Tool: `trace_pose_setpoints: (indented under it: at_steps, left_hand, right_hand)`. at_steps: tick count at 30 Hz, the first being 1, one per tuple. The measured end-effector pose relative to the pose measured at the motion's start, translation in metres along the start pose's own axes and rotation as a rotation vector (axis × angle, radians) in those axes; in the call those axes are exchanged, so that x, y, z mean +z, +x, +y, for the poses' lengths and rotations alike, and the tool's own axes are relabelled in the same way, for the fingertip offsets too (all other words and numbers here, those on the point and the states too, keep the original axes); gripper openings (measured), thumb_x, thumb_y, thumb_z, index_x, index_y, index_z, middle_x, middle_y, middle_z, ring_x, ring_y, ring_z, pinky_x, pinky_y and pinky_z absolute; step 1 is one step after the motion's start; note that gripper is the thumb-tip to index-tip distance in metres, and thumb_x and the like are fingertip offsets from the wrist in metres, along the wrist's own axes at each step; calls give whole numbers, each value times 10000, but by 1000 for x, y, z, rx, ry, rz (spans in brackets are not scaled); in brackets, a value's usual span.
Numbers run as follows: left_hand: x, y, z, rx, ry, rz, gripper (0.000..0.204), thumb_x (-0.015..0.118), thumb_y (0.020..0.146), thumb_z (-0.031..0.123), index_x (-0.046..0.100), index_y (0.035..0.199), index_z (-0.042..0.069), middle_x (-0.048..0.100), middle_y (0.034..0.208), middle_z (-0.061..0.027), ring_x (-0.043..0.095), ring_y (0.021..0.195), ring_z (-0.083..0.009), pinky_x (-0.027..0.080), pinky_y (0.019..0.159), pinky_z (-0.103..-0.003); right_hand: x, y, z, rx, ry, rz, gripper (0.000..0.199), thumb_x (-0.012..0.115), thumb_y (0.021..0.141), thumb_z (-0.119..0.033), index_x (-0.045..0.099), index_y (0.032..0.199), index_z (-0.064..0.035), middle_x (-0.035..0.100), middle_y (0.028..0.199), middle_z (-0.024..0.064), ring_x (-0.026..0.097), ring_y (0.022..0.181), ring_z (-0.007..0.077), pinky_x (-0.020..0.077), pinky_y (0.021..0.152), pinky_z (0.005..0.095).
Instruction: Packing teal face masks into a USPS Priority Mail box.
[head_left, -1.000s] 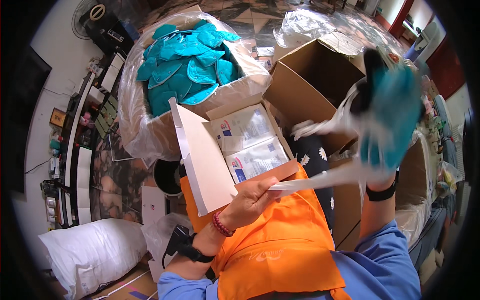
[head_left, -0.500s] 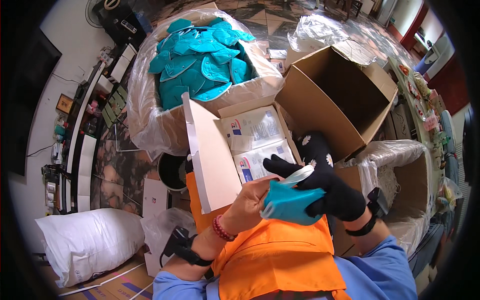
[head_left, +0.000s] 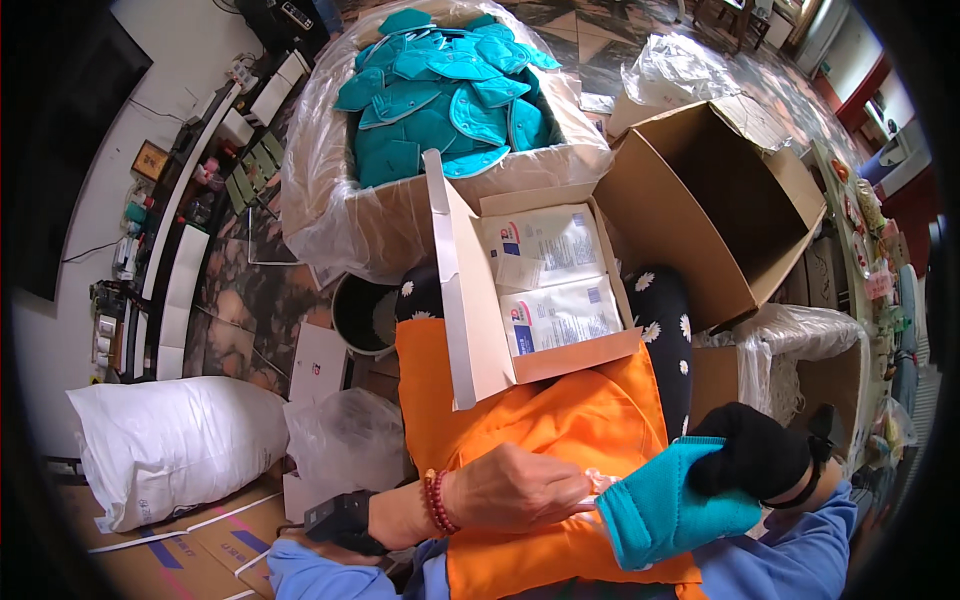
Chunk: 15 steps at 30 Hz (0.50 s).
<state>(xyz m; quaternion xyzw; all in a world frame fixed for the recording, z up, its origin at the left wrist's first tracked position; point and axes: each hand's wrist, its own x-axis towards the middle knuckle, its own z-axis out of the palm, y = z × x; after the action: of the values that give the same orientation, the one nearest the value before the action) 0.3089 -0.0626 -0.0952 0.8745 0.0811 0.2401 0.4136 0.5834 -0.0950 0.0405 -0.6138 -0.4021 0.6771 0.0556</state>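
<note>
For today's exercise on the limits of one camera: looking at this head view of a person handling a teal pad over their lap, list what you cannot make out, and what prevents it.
- Clear wrapper: mostly hidden between the left hand and the teal pad.
- Right hand: its fingers are covered by a black glove, its grip partly behind the pad.
- Small white box on the lap: only its top packets show.
- Large empty carton: its floor is shadowed.

I see a patterned stone floor [head_left: 235, 300] carrying a lined carton of teal pads [head_left: 440, 110], an empty cardboard box [head_left: 720, 200], and a white sack [head_left: 170, 450].
</note>
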Motion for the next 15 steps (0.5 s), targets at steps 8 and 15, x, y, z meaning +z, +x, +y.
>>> trace_pose_setpoints:
  at_steps: [8,15]
  left_hand:
    - [36,11,-28,-78,-408,282,133,632,958,158,592,973,33,593,817,-140,648,759,-324,513,649,-397]
    - [46,21,-30,-173,-340,343,117,654,907,111,604,994,51,634,828,-153,660,749,-341,542,661,-397]
  right_hand:
    - [32,38,17,-339,358,124,252,767,867,-163,740,1053,6,747,860,51,683,806,111,551,791,283]
    - [50,62,28,-572,827,261,472,704,934,-296,573,1287,-10,675,1100,92,666,936,158,552,827,296]
